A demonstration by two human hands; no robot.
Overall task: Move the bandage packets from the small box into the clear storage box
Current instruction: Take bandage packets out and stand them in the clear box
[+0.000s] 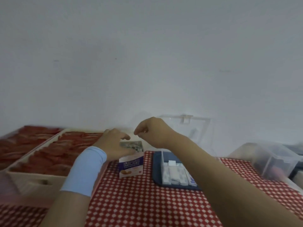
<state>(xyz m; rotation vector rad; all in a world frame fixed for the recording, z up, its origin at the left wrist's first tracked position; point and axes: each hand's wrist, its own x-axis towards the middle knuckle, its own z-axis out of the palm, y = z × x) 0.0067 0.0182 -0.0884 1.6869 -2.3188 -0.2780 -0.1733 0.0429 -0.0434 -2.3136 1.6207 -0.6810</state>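
Observation:
The small box (130, 167), purple and white, stands on the red checked cloth with its top flap open. My left hand (113, 145), with a light blue wristband, grips the box at its upper left. Just above the box's opening hovers my right hand (153, 132), fingers loosely curled downward, with no packet visible in them. The clear storage box (174, 171) sits to the right on a dark blue tray (157, 176), its clear lid (193, 128) raised against the wall. Several white bandage packets (173, 175) lie inside it.
Two pale wooden crates (32, 176) of red items fill the left side, close to my left forearm. A frosted plastic bin (268, 159) stands at the far right. A white wall rises directly behind everything.

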